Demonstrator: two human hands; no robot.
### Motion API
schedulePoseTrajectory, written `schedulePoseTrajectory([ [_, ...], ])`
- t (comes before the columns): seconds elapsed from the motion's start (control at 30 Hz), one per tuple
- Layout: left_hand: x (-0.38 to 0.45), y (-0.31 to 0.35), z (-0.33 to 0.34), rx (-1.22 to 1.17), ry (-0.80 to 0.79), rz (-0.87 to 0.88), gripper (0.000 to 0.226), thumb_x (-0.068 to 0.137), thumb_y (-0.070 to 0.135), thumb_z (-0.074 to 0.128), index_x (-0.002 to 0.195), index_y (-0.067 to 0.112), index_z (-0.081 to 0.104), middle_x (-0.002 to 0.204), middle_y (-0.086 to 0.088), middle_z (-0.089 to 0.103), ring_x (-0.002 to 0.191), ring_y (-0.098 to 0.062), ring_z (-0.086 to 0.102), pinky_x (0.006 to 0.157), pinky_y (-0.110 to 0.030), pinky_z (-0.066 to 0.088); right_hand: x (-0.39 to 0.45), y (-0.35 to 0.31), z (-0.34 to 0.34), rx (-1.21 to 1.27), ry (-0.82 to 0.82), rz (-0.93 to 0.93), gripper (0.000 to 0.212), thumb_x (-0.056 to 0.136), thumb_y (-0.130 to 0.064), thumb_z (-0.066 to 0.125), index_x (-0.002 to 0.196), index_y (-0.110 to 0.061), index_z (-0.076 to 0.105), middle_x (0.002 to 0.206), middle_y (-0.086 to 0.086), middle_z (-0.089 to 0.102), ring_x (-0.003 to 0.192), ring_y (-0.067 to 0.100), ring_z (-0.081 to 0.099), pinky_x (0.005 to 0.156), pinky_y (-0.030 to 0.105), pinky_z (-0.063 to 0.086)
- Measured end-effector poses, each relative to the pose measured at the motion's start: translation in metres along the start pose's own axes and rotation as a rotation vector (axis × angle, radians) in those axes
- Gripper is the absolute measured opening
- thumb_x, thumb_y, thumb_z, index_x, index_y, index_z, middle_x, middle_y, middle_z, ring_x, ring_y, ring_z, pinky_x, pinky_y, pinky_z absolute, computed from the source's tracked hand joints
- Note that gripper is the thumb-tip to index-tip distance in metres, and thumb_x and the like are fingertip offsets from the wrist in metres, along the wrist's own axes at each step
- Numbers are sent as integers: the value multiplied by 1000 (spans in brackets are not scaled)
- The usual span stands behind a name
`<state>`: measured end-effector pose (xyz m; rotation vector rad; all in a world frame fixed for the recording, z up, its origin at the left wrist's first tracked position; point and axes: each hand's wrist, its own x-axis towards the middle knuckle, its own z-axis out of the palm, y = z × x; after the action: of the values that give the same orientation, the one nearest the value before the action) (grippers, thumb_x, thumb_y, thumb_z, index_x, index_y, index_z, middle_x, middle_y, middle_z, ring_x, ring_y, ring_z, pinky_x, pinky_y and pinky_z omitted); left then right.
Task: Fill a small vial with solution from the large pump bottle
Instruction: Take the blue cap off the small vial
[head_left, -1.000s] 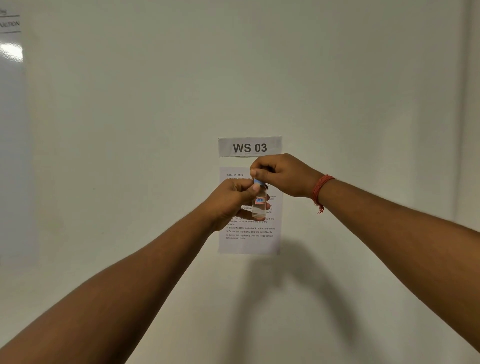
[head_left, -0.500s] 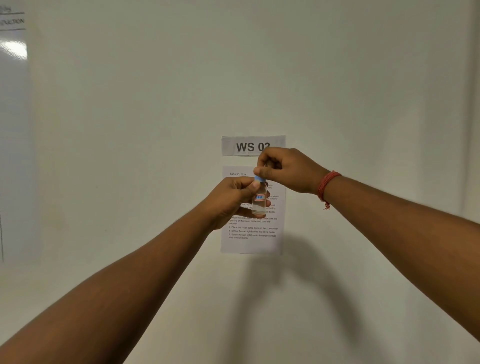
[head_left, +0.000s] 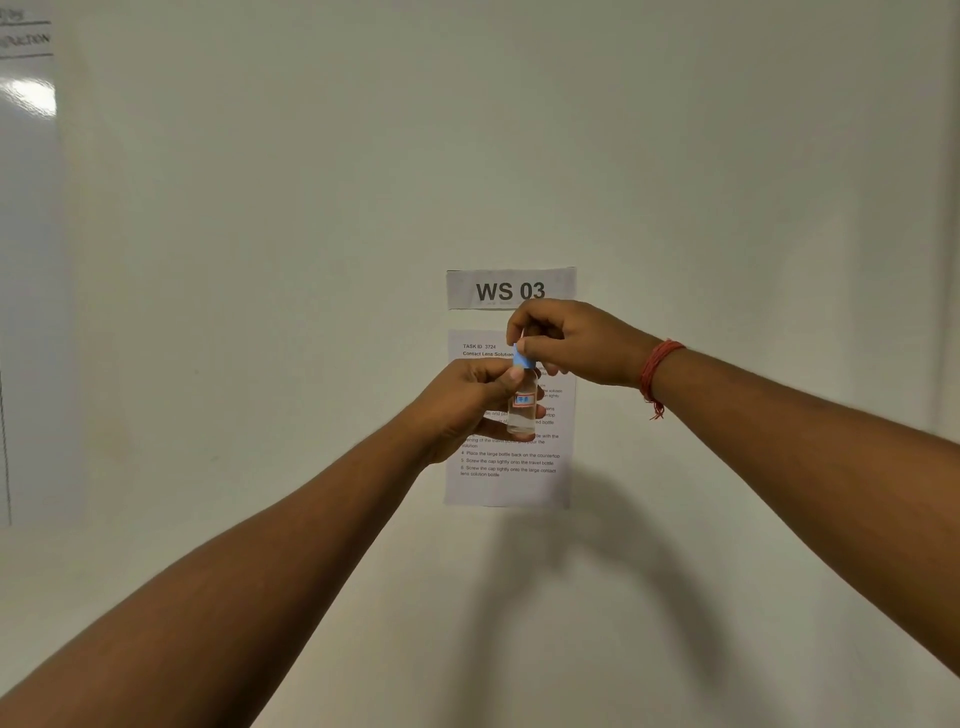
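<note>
Vial (head_left: 522, 410): clear, glossy body, glass or plastic (cannot tell which), holding colourless liquid; small paper-like label, red-bordered with a blue middle.

Cap (head_left: 521, 359): pale blue, opaque, matt, plastic by its look.

Wall (head_left: 311, 260): painted, smooth, off-white, faint sheen only.

Instruction sheet (head_left: 506, 486): thin white paper, matt, black print, lying flat on the wall.

Sign (head_left: 510, 289) reading "WS 03": paper strip, matt, bold black print.

Wrist thread (head_left: 657, 371): red twisted cord or yarn, fibrous, matt, with a loose frayed end hanging.

Panel (head_left: 28, 260) at far left: smooth, glossy, whitish, with a bright reflected highlight near its top; material cannot be told.
</note>
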<state>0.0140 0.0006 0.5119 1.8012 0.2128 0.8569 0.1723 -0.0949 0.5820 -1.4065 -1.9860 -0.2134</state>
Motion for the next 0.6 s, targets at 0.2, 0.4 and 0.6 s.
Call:
schedulePoseTrajectory([
  [0.2, 0, -3, 0, 20, -1, -2, 29, 103, 29, 56, 113, 7, 73, 106, -17, 76, 101, -29, 75, 77, -43, 63, 0, 4, 2, -87, 54, 12, 16, 92, -39, 62, 91, -23, 65, 81, -2, 66, 68, 6, 56, 65, 25, 51],
  [0.4, -1, -7, 0, 37, 6, -1, 26, 103, 27, 55, 111, 10, 73, 106, -17, 76, 102, -31, 74, 82, -49, 63, -1, 4, 3, -10, 21, 9, 5, 92, -30, 63, 90, -28, 67, 77, -11, 66, 62, -3, 59, 58, 13, 49],
  [0.6, -1, -10, 0, 38, 13, -15, 29, 103, 27, 55, 114, 7, 72, 107, -16, 75, 104, -30, 74, 88, -55, 60, -1, 6, 5, -32, -4, 12, 7, 93, -34, 61, 93, -28, 65, 80, -7, 67, 62, 0, 60, 61, 16, 51],
])
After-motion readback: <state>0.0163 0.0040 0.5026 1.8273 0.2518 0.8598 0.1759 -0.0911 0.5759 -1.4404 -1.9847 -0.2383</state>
